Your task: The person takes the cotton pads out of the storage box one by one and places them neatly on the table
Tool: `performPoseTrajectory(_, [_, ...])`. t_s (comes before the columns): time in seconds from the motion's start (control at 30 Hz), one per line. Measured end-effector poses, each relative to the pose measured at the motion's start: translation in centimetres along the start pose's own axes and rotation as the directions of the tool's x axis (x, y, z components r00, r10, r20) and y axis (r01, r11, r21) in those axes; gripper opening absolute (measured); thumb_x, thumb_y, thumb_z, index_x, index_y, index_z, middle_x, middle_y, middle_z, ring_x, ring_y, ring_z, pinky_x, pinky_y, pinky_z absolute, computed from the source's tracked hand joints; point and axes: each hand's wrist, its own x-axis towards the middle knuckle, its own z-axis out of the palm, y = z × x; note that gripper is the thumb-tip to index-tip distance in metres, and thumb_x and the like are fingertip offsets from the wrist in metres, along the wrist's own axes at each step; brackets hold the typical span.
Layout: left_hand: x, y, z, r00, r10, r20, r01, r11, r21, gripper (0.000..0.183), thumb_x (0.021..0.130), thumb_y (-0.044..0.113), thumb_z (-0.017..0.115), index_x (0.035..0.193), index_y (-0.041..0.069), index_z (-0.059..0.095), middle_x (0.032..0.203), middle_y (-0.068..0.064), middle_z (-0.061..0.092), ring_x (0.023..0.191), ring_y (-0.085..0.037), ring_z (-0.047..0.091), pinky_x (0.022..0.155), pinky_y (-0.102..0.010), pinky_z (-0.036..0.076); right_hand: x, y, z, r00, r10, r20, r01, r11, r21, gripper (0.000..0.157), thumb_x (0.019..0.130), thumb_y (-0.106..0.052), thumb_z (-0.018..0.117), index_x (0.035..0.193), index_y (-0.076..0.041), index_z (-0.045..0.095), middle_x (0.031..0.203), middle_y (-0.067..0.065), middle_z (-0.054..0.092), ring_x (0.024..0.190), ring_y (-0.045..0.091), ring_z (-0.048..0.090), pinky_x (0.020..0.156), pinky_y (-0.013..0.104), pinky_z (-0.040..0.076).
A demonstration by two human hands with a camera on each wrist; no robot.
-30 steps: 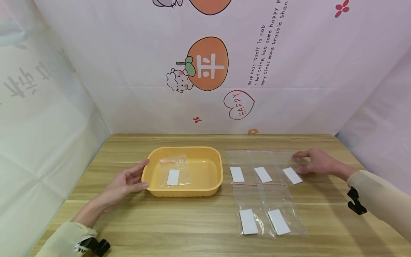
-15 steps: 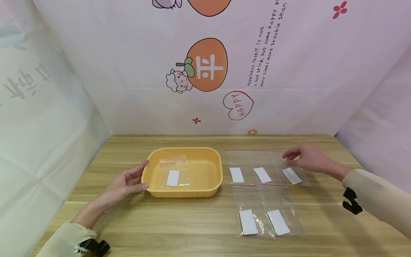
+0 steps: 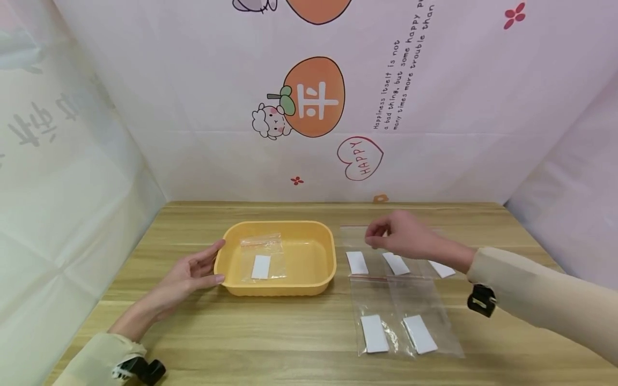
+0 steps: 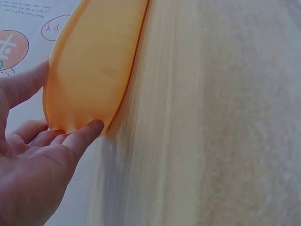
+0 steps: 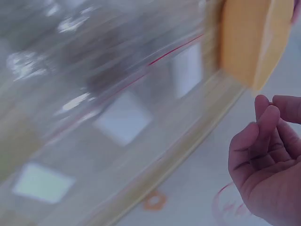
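Note:
A yellow plastic tub [image 3: 314, 289] stands on the table. Against its left end rest the thumb and fingers of my left hand [image 3: 181, 279], fairly straight. Inside the tub lies a clear zip bag [image 3: 277, 262] with a white card [image 3: 260, 267]. My right hand [image 3: 407, 236] hovers over the back row of clear zip bags, its fingertips drawn together; nothing shows between them. Under it are a left white card [image 3: 357, 262], a middle card [image 3: 396, 263] partly covered, and a right card [image 3: 441, 269]. In the right wrist view the right fingers [image 5: 270, 125] are curled.
Two more clear zip bags [image 3: 393, 300] lie in front, holding white cards [image 3: 374, 333] that look like small stacks. The wooden table [image 3: 241, 338] ends at a printed cloth backdrop [image 3: 203, 161], with cloth walls on both sides.
My right hand has moved left from the right-hand back bag to above the middle one, and its fingers have drawn together. The left hand, tub and bags stay where they were.

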Motion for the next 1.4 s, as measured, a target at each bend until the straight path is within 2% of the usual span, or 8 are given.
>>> performPoseTrajectory(0.37, [0.2, -0.3, -0.1, 1.000, 0.025, 0.007, -0.025, 0.999, -0.026, 0.087, 0.099, 0.003, 0.072, 0.165, -0.005, 0.016, 0.171, -0.027, 0.009, 0.152, -0.046, 0.020, 0.104, -0.022, 0.045, 5.6, -7.8, 3.6, 0.980, -0.188, 0.072, 0.187, 0.982, 0.014, 0.005, 0.095, -0.011, 0.077, 0.090, -0.010, 0.079, 0.081, -0.008, 0.072, 0.079, 0.011, 0.065, 0.074, 0.031, 0.054])
performPoseTrajectory(0.53, [0.3, -0.2, -0.1, 1.000, 0.020, 0.004, -0.020, 0.999, -0.031, 0.087, 0.099, 0.004, 0.072, 0.166, -0.004, 0.016, 0.172, -0.025, 0.009, 0.152, -0.046, 0.020, 0.104, -0.022, 0.046, 8.5, -9.6, 5.7, 0.969, -0.204, 0.141, 0.209, 0.978, -0.025, 0.010, 0.093, -0.016, 0.081, 0.098, -0.009, 0.080, 0.082, -0.007, 0.071, 0.078, 0.013, 0.064, 0.074, 0.030, 0.053])
performPoseTrajectory(0.67, [0.3, -0.2, -0.1, 1.000, 0.016, -0.002, -0.016, 0.999, -0.030, 0.087, 0.099, 0.004, 0.073, 0.166, -0.004, 0.017, 0.172, -0.025, 0.009, 0.152, -0.045, 0.020, 0.104, -0.022, 0.046, 10.2, -10.0, 7.5, 0.958, -0.180, 0.222, 0.202, 0.976, -0.083, 0.025, 0.091, -0.018, 0.084, 0.110, -0.003, 0.079, 0.083, -0.004, 0.070, 0.077, 0.013, 0.062, 0.074, 0.028, 0.052])
performPoseTrajectory(0.8, [0.2, -0.2, -0.1, 1.000, 0.009, -0.004, -0.009, 1.000, -0.027, 0.087, 0.099, 0.004, 0.073, 0.166, -0.004, 0.018, 0.172, -0.024, 0.010, 0.152, -0.044, 0.020, 0.104, -0.022, 0.045, 11.0, -9.6, 9.2, 0.948, -0.134, 0.287, 0.177, 0.976, -0.129, 0.037, 0.089, -0.021, 0.087, 0.119, -0.002, 0.077, 0.086, 0.000, 0.068, 0.077, 0.013, 0.060, 0.072, 0.026, 0.051])
performPoseTrajectory(1.07, [0.2, -0.5, -0.1, 1.000, 0.025, 0.005, -0.025, 0.999, -0.040, 0.087, 0.099, 0.002, 0.072, 0.165, -0.006, 0.016, 0.172, -0.026, 0.009, 0.152, -0.045, 0.020, 0.104, -0.023, 0.046, 11.6, -8.8, 11.5, 0.942, -0.068, 0.328, 0.123, 0.981, -0.151, 0.059, 0.087, -0.026, 0.090, 0.138, -0.006, 0.070, 0.075, -0.002, 0.064, 0.067, 0.009, 0.054, 0.060, 0.024, 0.043])
performPoseTrajectory(1.13, [0.2, -0.5, -0.1, 1.000, 0.027, 0.005, -0.027, 0.999, -0.043, 0.087, 0.099, 0.002, 0.071, 0.165, -0.006, 0.016, 0.172, -0.026, 0.008, 0.152, -0.046, 0.020, 0.104, -0.024, 0.046, 11.6, -8.9, 11.8, 0.938, -0.060, 0.341, 0.119, 0.981, -0.152, 0.061, 0.087, -0.025, 0.090, 0.141, -0.006, 0.068, 0.073, -0.003, 0.062, 0.065, 0.010, 0.052, 0.059, 0.025, 0.042])
performPoseTrajectory(1.23, [0.2, -0.5, -0.1, 1.000, 0.024, 0.007, -0.024, 0.999, -0.045, 0.086, 0.099, 0.000, 0.070, 0.165, -0.006, 0.015, 0.172, -0.026, 0.008, 0.152, -0.046, 0.020, 0.104, -0.024, 0.046, 11.7, -8.9, 12.1, 0.933, -0.041, 0.359, 0.113, 0.977, -0.183, 0.055, 0.087, -0.027, 0.091, 0.135, -0.007, 0.073, 0.073, -0.003, 0.058, 0.064, 0.011, 0.049, 0.058, 0.025, 0.039])
performPoseTrajectory(1.4, [0.3, -0.4, -0.1, 1.000, 0.016, 0.011, -0.016, 0.999, -0.042, 0.085, 0.100, 0.000, 0.069, 0.166, -0.005, 0.015, 0.172, -0.025, 0.008, 0.152, -0.046, 0.020, 0.104, -0.023, 0.046, 11.9, -8.9, 12.8, 0.930, -0.013, 0.366, 0.114, 0.960, -0.255, 0.053, 0.087, -0.032, 0.090, 0.132, -0.009, 0.075, 0.080, -0.003, 0.058, 0.069, 0.012, 0.050, 0.062, 0.024, 0.040])
